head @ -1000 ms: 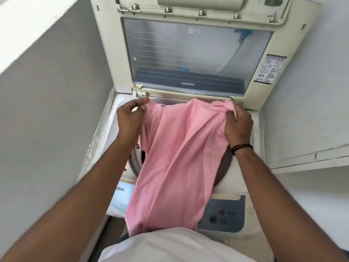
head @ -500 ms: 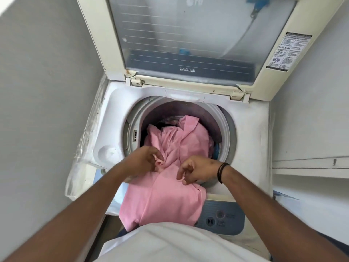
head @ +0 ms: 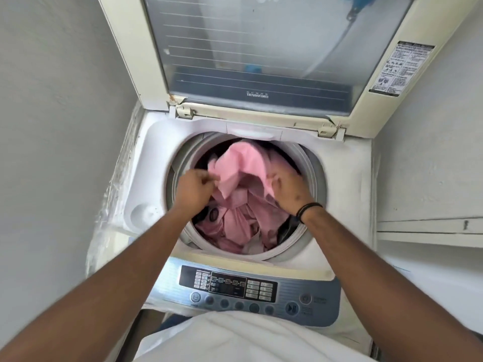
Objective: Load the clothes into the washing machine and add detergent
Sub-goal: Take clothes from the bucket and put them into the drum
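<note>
**Inspector:** Start with the hands.

**Assistant:** The left hand (head: 194,188) is over the left side of the drum opening, fingers curled around a fold of the pink garment (head: 243,194). The right hand (head: 290,190) is over the right side, palm down on the same cloth. It is blurred, so I cannot tell whether its fingers clutch the fabric or only press on it. A dark band (head: 308,208) circles the right wrist.

**Inspector:** Location of the garment?

**Assistant:** Inside the drum (head: 317,176) of the washing machine (head: 347,194), bunched up, with one fold raised between the two hands. Nothing pink hangs over the front edge. Dark cloth shows under it at the lower right and upper left of the opening.

**Inspector:** Condition of the machine?

**Assistant:** A top-loader, lid (head: 261,56) standing up against the back, glass panel facing the person. A printed label (head: 401,67) sits on the lid's right frame. The control panel (head: 251,291) runs along the front edge, buttons in a row. A clear plastic sheet (head: 115,194) hangs down the machine's left side.

**Inspector:** Surroundings?

**Assistant:** Pale walls stand close on both sides. The person's white shirt (head: 235,338) fills the bottom of the view.
</note>
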The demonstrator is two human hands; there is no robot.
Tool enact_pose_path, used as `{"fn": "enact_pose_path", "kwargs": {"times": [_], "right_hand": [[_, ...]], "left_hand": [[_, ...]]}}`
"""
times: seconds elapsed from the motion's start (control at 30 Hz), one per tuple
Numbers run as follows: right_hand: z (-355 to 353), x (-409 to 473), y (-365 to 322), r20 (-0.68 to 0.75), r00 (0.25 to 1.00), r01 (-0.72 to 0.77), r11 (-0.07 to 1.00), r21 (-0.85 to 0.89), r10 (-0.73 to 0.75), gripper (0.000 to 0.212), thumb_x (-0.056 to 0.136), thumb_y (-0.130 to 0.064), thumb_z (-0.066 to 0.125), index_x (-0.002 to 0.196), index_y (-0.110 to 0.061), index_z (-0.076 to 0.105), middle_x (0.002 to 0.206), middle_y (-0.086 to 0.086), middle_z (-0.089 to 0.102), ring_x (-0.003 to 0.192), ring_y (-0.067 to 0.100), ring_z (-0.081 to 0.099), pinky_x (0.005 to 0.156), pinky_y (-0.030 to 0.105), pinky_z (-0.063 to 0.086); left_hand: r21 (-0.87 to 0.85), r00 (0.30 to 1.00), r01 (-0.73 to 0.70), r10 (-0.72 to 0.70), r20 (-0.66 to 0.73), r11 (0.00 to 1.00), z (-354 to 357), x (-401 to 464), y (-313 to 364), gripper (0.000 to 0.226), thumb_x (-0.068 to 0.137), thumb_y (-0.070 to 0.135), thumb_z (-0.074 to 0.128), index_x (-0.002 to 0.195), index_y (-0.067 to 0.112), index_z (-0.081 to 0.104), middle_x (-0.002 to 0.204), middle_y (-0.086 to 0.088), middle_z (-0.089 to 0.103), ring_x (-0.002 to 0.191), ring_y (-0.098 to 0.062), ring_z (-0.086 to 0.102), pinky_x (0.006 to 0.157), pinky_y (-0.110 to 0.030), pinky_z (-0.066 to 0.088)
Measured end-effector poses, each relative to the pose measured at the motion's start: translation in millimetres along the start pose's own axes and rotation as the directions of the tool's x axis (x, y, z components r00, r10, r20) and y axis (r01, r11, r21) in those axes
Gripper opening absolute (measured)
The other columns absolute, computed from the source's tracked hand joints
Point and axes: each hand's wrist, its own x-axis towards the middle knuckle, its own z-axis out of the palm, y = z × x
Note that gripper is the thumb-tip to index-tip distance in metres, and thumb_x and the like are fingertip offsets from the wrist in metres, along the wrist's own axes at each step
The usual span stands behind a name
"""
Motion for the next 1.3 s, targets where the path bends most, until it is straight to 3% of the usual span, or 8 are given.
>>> {"fn": "enact_pose_path", "kwargs": {"times": [0.1, 0.27, 0.5, 0.67, 0.83, 0.93, 1.13, 1.3], "right_hand": [[31, -7, 8, 0.619, 0.765, 0.078, 0.929, -0.361, 0.176, 0.024, 0.092, -0.021, 0.057, 0.11, -0.011, 0.069, 0.11, 0.008, 0.07, 0.082, 0.024, 0.061, 0.071, 0.028, 0.05], [63, 14, -4, 0.808, 0.473, 0.335, 0.775, -0.535, 0.353, 0.033, 0.086, -0.035, 0.073, 0.104, -0.008, 0.067, 0.088, 0.002, 0.062, 0.061, 0.016, 0.054, 0.048, 0.024, 0.039], [106, 106, 32, 0.194, 0.971, -0.045, 0.907, -0.419, 0.138, 0.027, 0.093, -0.019, 0.052, 0.11, -0.007, 0.07, 0.112, 0.018, 0.071, 0.105, 0.033, 0.067, 0.082, 0.034, 0.051], [158, 96, 66, 0.174, 0.962, -0.122, 0.899, -0.422, 0.212, 0.06, 0.089, -0.026, 0.059, 0.145, -0.025, 0.038, 0.139, 0.015, 0.041, 0.124, 0.038, 0.046, 0.098, 0.047, 0.045], [196, 56, 80, 0.743, 0.451, 0.172, 0.769, -0.616, 0.495, 0.079, 0.087, -0.043, 0.068, 0.153, -0.017, 0.033, 0.15, 0.012, 0.042, 0.131, 0.031, 0.047, 0.104, 0.042, 0.044], [187, 40, 68, 0.8, 0.243, -0.048, 0.831, -0.554, 0.548, 0.06, 0.09, -0.045, 0.066, 0.136, -0.007, 0.055, 0.126, 0.01, 0.063, 0.093, 0.029, 0.062, 0.079, 0.035, 0.053], [112, 30, 40, 0.449, 0.846, -0.241, 0.957, -0.162, 0.289, 0.038, 0.092, -0.035, 0.059, 0.129, -0.026, 0.066, 0.131, -0.002, 0.065, 0.118, 0.018, 0.059, 0.095, 0.022, 0.043], [48, -24, 6, 0.118, 0.944, -0.329, 0.837, 0.437, 0.309, 0.024, 0.095, -0.015, 0.063, 0.116, -0.02, 0.07, 0.101, 0.004, 0.073, 0.076, 0.018, 0.072, 0.071, 0.029, 0.058]], "left_hand": [[0.434, 0.877, -0.089, -0.136, 0.461, 0.896, 15, -5, -25, 0.013, 0.077, 0.01, 0.074, 0.083, 0.017, 0.083, 0.081, -0.005, 0.078, 0.083, -0.019, 0.074, 0.075, -0.027, 0.057], [0.55, 0.665, -0.336, -0.221, 0.713, 0.765, 34, 25, -36, 0.012, 0.075, 0.007, 0.068, 0.074, 0.013, 0.078, 0.082, -0.001, 0.078, 0.081, -0.014, 0.071, 0.078, -0.032, 0.058], [0.606, 0.873, -0.381, 0.057, 0.484, 0.698, 75, 132, -34, 0.035, 0.086, 0.034, 0.063, 0.118, 0.019, 0.068, 0.123, -0.017, 0.057, 0.113, -0.04, 0.058, 0.09, -0.039, 0.05], [0.706, 0.794, -0.541, -0.001, 0.608, 0.457, 149, 137, -77, 0.093, 0.089, 0.046, 0.065, 0.159, 0.038, 0.003, 0.167, -0.016, -0.005, 0.15, -0.049, 0.003, 0.115, -0.067, 0.024], [0.83, 0.569, -0.434, -0.607, 0.555, 0.351, 178, 102, -141, 0.166, 0.035, 0.064, 0.094, 0.145, 0.052, -0.03, 0.157, -0.005, -0.034, 0.144, -0.061, -0.009, 0.11, -0.076, 0.023], [0.789, 0.428, -0.432, -0.671, 0.606, 0.437, 167, 97, -128, 0.162, 0.046, 0.06, 0.095, 0.154, 0.039, -0.023, 0.166, -0.015, -0.005, 0.149, -0.045, 0.018, 0.112, -0.055, 0.039], [0.564, 0.593, -0.438, -0.247, 0.767, 0.7, 106, 86, -69, 0.077, 0.089, 0.055, 0.066, 0.151, 0.016, 0.04, 0.15, -0.01, 0.048, 0.135, -0.029, 0.048, 0.107, -0.033, 0.042], [0.239, 0.802, -0.257, 0.068, 0.594, 0.936, 33, 48, -28, 0.057, 0.093, 0.043, 0.066, 0.14, 0.014, 0.054, 0.127, -0.01, 0.067, 0.121, -0.028, 0.06, 0.098, -0.031, 0.046]]}}
